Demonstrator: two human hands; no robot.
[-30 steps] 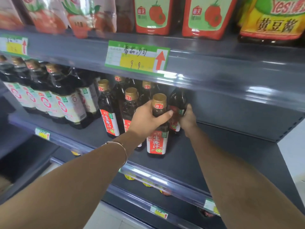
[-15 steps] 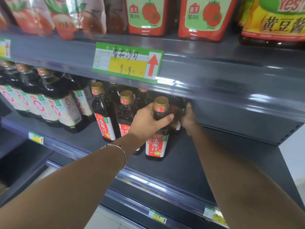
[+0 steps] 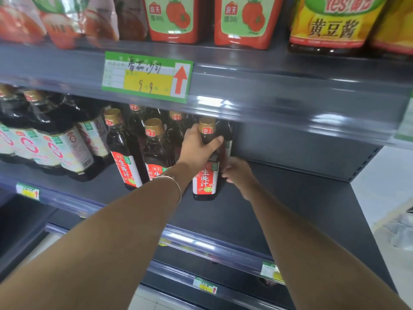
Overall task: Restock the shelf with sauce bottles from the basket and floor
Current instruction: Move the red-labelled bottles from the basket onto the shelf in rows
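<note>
A dark sauce bottle (image 3: 205, 180) with a gold cap and a red label stands on the grey shelf (image 3: 279, 198), at the right end of a row of like bottles (image 3: 125, 157). My left hand (image 3: 197, 148) is wrapped around its neck and shoulder from the left. Directly behind it stands another sauce bottle (image 3: 228, 137), mostly hidden. My right hand (image 3: 238, 174) is low at the right side of these two bottles, its fingers curled in against the rear one. Its fingertips are partly hidden.
Larger dark bottles with white labels (image 3: 55, 151) fill the shelf's left part. To the right of my hands the shelf surface is bare. The shelf above carries red tomato pouches (image 3: 174, 19), a yellow jar (image 3: 335, 25) and a green price tag (image 3: 147, 76). Lower shelves lie below.
My left hand has kept its hold on the front bottle, which now stands closer to the rear one. My right hand has slid down from the rear bottle's shoulder to its lower side.
</note>
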